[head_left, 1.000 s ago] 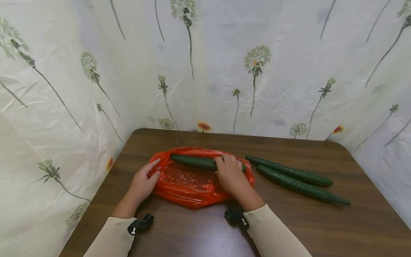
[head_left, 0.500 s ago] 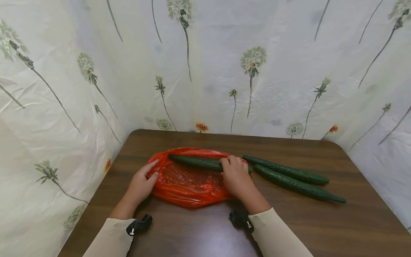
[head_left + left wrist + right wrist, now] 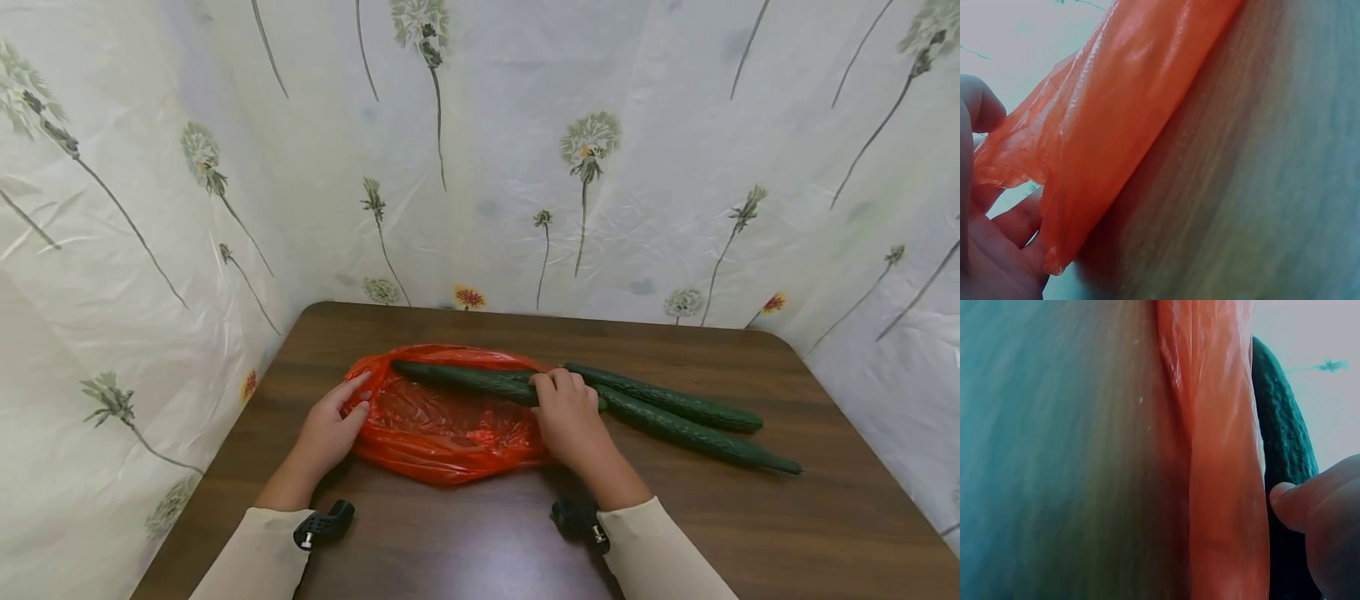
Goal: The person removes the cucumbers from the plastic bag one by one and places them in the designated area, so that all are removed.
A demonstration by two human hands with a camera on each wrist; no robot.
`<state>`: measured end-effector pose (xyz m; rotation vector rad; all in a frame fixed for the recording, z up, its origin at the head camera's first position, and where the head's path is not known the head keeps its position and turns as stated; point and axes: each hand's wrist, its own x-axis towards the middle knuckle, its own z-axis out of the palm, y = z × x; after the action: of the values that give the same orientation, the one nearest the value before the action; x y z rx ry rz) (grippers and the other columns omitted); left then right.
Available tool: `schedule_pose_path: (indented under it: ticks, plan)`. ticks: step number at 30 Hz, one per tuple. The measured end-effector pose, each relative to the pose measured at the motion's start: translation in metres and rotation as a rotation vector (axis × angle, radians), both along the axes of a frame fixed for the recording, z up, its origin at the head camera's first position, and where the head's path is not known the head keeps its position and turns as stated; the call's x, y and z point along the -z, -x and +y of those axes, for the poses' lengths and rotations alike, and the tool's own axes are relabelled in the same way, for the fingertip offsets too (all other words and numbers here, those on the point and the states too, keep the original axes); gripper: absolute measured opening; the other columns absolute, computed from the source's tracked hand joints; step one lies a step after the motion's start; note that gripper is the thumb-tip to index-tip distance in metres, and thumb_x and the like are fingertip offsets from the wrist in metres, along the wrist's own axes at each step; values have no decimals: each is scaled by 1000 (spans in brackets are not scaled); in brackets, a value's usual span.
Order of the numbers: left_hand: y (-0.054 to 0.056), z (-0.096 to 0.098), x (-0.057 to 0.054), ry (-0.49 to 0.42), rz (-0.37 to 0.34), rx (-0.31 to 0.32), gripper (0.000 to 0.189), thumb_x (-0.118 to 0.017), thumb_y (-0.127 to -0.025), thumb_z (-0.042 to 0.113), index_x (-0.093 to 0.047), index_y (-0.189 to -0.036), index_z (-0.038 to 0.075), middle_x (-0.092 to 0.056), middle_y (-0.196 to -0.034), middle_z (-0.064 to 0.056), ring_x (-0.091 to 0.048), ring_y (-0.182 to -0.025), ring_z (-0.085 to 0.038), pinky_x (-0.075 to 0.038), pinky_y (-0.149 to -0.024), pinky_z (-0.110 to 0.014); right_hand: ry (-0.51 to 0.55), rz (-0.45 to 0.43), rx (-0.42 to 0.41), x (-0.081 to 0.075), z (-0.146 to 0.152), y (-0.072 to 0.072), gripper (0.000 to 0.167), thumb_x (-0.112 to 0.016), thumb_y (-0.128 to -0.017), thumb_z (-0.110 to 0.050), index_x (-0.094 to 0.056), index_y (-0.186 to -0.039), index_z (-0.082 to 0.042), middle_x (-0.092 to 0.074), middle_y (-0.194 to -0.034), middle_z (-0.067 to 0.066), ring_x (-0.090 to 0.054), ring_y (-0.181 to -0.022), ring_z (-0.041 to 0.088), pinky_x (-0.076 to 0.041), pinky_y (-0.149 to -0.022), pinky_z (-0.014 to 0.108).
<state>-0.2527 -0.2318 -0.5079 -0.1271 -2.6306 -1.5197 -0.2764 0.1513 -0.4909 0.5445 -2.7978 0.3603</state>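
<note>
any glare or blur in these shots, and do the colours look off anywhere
Head view: fairly sharp, with pale glare on the table at the bottom edge; left wrist view: wood grain smeared, bluish cast, highlights streaking the red bag; right wrist view: table blurred and bluish, cucumber skin clearer, background washed out.

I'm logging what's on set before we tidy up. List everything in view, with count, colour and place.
Plastic bag: one, red, on the table, mouth open.
Gripped cucumber: one, dark green, at the bag's mouth; whether another lies behind it is unclear.
Loose cucumbers: two, dark green, side by side right of the bag.
Table: one, brown wood grain, beneath these.
Backdrop: pale, flower-printed, behind and beside the table; number of sheets unclear.
Wrist devices: two, black, one per wrist.
Sleeves: two, beige, on the forearms.
Left hand: one, bare, holding the bag's left edge.
Right hand: one, bare, gripping the cucumber.
</note>
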Motion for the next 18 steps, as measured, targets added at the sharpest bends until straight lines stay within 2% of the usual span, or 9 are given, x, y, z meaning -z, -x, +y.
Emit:
schedule_pose_path:
  ticks: [4, 13, 18]
  plan:
    - [0, 0, 0, 1, -1, 0, 51, -58, -105, 18, -52, -156, 17, -57, -152, -16, -57, -138, -33, -43, -117, -56, 22, -8, 9, 0, 7, -2, 44, -77, -96, -16, -58, -135, -8, -53, -131, 17, -49, -117, 40, -43, -94, 57]
    - [-1, -1, 1, 2, -12, 5, 51, -58, -106, 18, -50, -157, 18, -47, -161, -15, -53, -142, -34, -39, -120, -56, 57, -34, 39, 0, 21, -10, 43, -75, -97, -17, -58, -134, -8, -53, -132, 18, -48, -118, 40, -42, -94, 59]
    - [-1, 1, 1, -8, -18, 7, 51, -57, -106, 18, -50, -157, 18, -48, -160, -15, -56, -140, -33, -41, -118, -55, 56, -35, 59, 0, 29, -15, 44, -76, -96, -16, -57, -134, -7, -54, -130, 19, -48, -118, 40, -42, -95, 60]
